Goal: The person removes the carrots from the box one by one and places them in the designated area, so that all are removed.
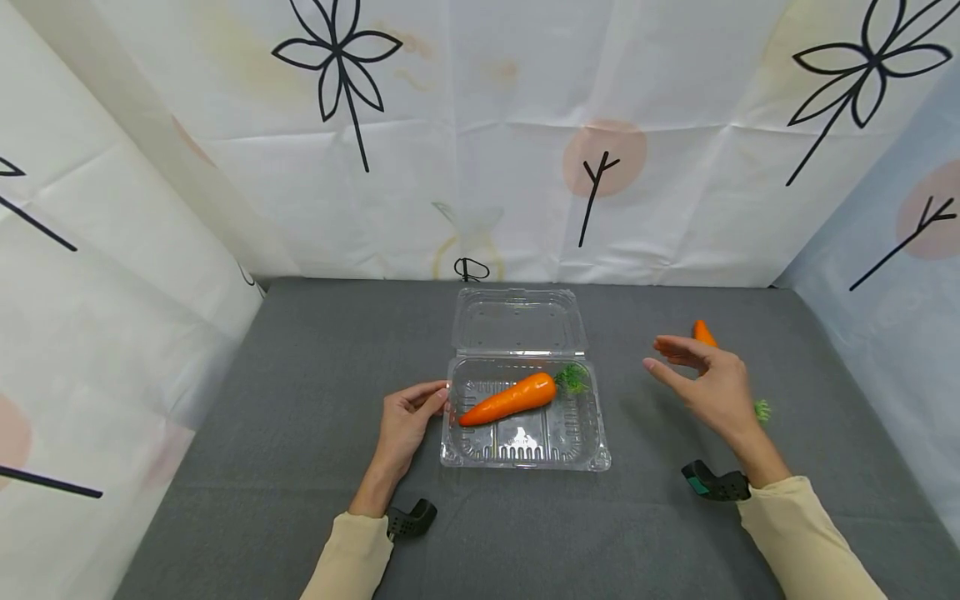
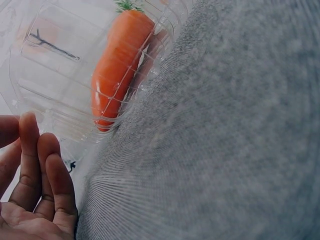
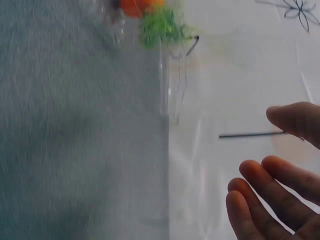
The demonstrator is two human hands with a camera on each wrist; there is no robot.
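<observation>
A clear plastic clamshell container [image 1: 525, 454] lies on the grey cloth with its lid [image 1: 517, 321] folded back. Inside its tray rests an orange carrot [image 1: 513, 398] with a green leafy top, tip toward the left. At the tray's left rim, my left hand [image 1: 408, 417] pinches the edge between thumb and fingers; the left wrist view has these fingertips [image 2: 28, 122] right at the rim. My right hand [image 1: 708, 387] is held over the cloth right of the container, thumb and fingers spread apart with nothing between them. Behind it, a second carrot [image 1: 702, 332] is mostly hidden.
Grey cloth [image 1: 315, 417] covers the table. A white patterned fabric wall [image 1: 510, 208] stands along the back, and similar fabric rises at the left and right sides. Each wrist wears a dark camera mount, such as the right one [image 1: 716, 483].
</observation>
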